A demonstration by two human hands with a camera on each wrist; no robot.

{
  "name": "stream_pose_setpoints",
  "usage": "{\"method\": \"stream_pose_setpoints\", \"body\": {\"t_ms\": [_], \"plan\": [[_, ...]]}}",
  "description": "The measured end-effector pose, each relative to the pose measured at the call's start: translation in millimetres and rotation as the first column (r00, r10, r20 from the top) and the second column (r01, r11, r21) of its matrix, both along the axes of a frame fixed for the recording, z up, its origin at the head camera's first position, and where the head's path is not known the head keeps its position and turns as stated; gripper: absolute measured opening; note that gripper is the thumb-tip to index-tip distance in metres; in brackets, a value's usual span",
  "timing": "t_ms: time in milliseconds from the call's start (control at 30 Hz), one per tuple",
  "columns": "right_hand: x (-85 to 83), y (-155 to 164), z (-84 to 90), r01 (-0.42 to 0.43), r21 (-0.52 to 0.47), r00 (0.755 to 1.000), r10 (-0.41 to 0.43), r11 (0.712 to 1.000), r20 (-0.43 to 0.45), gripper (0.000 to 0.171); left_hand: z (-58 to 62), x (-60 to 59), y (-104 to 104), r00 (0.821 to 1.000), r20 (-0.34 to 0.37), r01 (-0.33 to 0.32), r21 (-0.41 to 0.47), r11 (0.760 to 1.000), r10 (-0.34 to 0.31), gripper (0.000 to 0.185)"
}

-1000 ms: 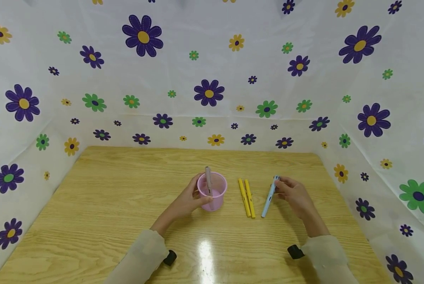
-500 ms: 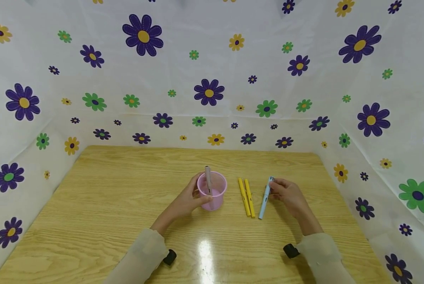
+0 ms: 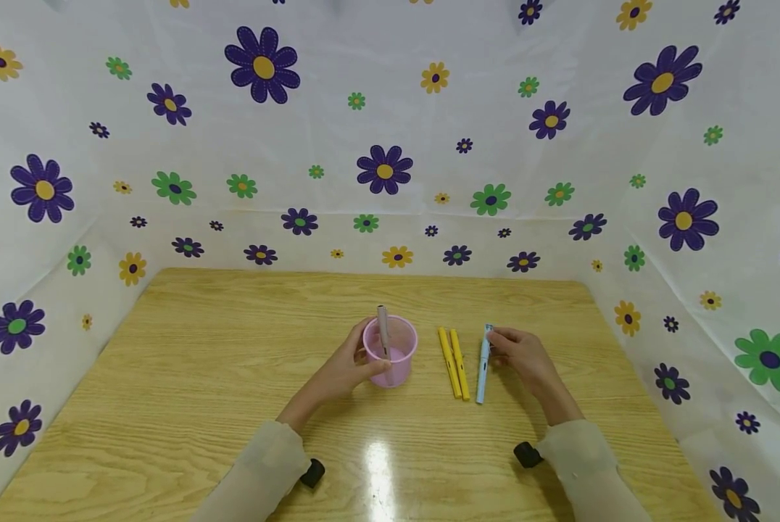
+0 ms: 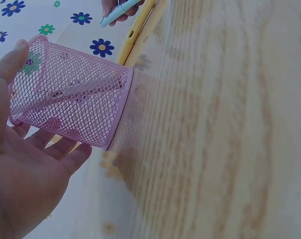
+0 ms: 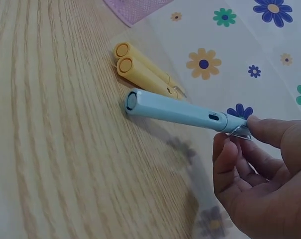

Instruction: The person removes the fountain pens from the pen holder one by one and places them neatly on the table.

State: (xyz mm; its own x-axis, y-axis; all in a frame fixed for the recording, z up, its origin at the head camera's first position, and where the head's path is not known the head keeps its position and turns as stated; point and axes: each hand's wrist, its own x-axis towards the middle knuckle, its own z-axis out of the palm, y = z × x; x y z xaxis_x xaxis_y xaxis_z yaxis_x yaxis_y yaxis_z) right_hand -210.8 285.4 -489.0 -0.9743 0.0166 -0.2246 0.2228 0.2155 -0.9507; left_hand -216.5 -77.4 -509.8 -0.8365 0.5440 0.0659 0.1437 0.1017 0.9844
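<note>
Right hand (image 3: 523, 355) pinching blue pen (image 3: 483, 365) by far end, now swung beside yellow pens (image 3: 454, 362), probably lifting. Left hand (image 3: 347, 370) cupping pink cup (image 3: 391, 351), mid-table.

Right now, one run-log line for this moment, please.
left hand: holds pink cup, pen inside | right hand: pinches blue pen | two yellow pens: on table

From the head we looked down across the whole counter (image 3: 201, 362). Each wrist view sat close and low over it; both shared the blue pen (image 5: 175, 111) and yellow pens (image 4: 140, 22).
</note>
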Motion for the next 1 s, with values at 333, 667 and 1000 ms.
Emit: {"method": "stream_pose_setpoints", "body": {"t_ms": [333, 667, 1000], "plan": [[-8.0, -5.8, -6.3, 0.025, 0.117, 1.000, -0.026, 0.993, 0.005, 0.048, -0.2, 0.8, -0.5, 1.000, -0.003, -0.011, -0.016, 1.000, 0.010, 0.086], [-9.6, -15.4, -8.5, 0.089, 0.217, 0.996, -0.081, 0.972, -0.044, 0.043, 0.1, 0.9, -0.5, 1.000, 0.006, -0.015, -0.007, 1.000, 0.015, 0.087], [-10.9, -25.9, -9.4, 0.117, 0.268, 0.993, -0.108, 0.956, -0.050, 0.035, 1.3, 0.9, -0.4, 1.000, 0.008, -0.013, -0.006, 1.000, 0.013, 0.086]]}}
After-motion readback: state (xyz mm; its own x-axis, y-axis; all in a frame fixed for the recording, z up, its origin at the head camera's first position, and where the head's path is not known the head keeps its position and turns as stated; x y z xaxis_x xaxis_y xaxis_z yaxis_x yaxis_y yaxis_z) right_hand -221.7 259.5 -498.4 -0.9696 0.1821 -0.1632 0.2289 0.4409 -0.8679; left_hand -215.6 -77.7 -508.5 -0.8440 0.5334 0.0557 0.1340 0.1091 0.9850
